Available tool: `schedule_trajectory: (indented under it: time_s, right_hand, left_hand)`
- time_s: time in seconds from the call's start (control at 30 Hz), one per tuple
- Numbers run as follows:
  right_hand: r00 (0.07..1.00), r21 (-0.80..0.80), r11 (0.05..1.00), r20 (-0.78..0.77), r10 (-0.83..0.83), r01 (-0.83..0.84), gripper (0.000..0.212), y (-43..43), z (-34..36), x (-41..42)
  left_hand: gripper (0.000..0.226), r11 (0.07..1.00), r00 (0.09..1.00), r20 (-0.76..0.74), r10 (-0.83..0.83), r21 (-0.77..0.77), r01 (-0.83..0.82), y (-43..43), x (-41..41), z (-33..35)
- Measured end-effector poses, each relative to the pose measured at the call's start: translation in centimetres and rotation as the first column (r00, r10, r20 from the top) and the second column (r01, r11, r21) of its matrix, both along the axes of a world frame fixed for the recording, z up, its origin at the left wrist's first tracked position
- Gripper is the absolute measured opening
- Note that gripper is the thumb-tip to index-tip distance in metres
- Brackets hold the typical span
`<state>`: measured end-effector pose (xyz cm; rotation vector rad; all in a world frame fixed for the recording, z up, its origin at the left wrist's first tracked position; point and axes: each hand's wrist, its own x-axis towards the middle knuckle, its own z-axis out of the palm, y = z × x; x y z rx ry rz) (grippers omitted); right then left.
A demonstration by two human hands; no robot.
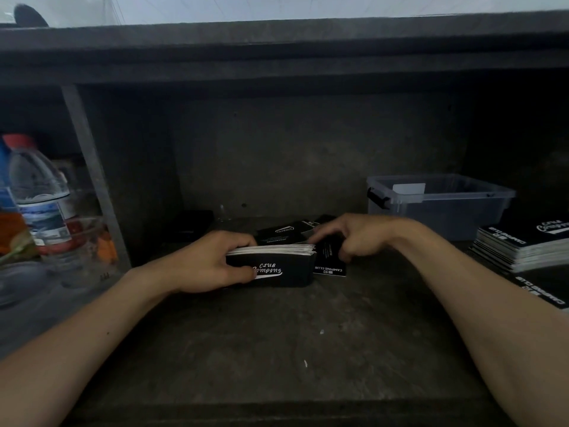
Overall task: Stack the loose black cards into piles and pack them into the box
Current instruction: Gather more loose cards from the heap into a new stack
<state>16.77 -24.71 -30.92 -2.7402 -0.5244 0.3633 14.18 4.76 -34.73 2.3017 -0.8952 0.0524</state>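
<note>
While tight round stack (272,268), left grip (209,260); right grip (354,235) pinching card (330,260).

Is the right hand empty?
No, the right hand pinches a single black card beside the thick stack of black cards.

This looks like a storage nook under a shop or club counter, not a home. The shelf (277,349) beneath the grip is bare, stained concrete, with a rough back wall (292,149) beyond and a thick dark slab (277,50) overhead. The pile of cards (277,266) in the left hand (209,260), the loose card (329,257) pinched by the right hand (360,235) beside it, and a printed stack (523,251) far right all read Camping Club. A clear plastic box (446,211) sits behind and to the right. A water bottle (40,192) stands to the left.
</note>
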Motion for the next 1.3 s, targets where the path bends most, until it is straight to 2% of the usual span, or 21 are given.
schedule_trajectory:
  time_s: [0.07, 0.17, 0.3, 0.4, 0.57, 0.67, 0.8, 0.93, 1.07, 1.17, 1.23, 1.3]
  right_hand:
    - [1.0, -0.063, 0.998, -0.024, -0.017, 0.016, 0.062, 0.1, -0.1, 0.0]
    - [0.993, -0.148, 0.984, 0.069, -0.093, 0.102, 0.048, 0.0, 0.2, 0.1]
    - [0.981, -0.221, 0.96, 0.12, -0.15, 0.174, 0.055, -0.2, -0.1, 0.5]
    - [0.978, -0.172, 0.968, 0.131, -0.161, 0.182, 0.055, -0.6, -0.1, 0.6]
    - [0.974, -0.042, 0.989, 0.183, -0.13, 0.14, 0.039, -1.0, -0.3, 1.0]
    - [0.968, -0.066, 0.994, 0.241, -0.072, 0.09, 0.039, -1.0, -0.4, 1.0]
    - [0.93, -0.199, 0.978, 0.368, 0.01, 0.068, 0.03, -0.4, -0.3, 1.1]
    - [0.984, -0.165, 0.983, 0.17, -0.048, 0.076, 0.042, -0.9, 0.2, 0.8]
    - [0.989, -0.12, 0.99, 0.141, -0.051, 0.069, 0.044, -1.2, 0.4, 0.5]
    - [0.983, -0.106, 0.993, 0.178, -0.041, 0.06, 0.043, -0.9, 0.5, 0.5]
    - [0.969, -0.113, 0.992, 0.246, -0.023, 0.053, 0.032, -0.8, 0.2, 0.8]
    - [0.933, -0.041, 0.998, 0.358, -0.027, 0.044, 0.02, -0.8, -0.2, 1.1]
  left_hand:
    - [0.032, 1.0, 1.0, 0.003, 0.006, 0.016, -0.006, 0.0, 0.0, 0.0]
    - [0.032, 1.0, 1.0, 0.007, 0.005, 0.012, -0.005, 0.0, 0.0, 0.0]
    - [0.034, 1.0, 1.0, 0.015, 0.013, 0.011, -0.013, -0.1, -0.1, 0.1]
    - [0.034, 1.0, 1.0, 0.012, 0.018, 0.013, -0.018, -0.1, -0.1, 0.1]
    - [0.031, 0.999, 0.999, 0.032, 0.02, 0.024, -0.021, -0.2, -0.1, 0.1]
    - [0.027, 1.0, 0.999, 0.027, 0.018, 0.021, -0.019, -0.2, -0.1, 0.1]
    - [0.023, 0.999, 0.999, 0.03, 0.027, 0.034, -0.028, -0.1, -0.1, 0.2]
    - [0.024, 0.999, 0.999, 0.026, 0.023, 0.028, -0.023, -0.1, -0.2, 0.2]
    - [0.029, 1.0, 1.0, 0.003, 0.018, 0.012, -0.018, -0.3, -0.3, 0.2]
    - [0.029, 1.0, 1.0, 0.003, 0.017, 0.015, -0.017, -0.3, -0.4, 0.3]
    - [0.029, 1.0, 1.0, 0.011, 0.019, 0.021, -0.019, -0.2, -0.4, 0.3]
    - [0.03, 1.0, 0.999, 0.025, 0.022, 0.021, -0.022, -0.3, -0.3, 0.2]
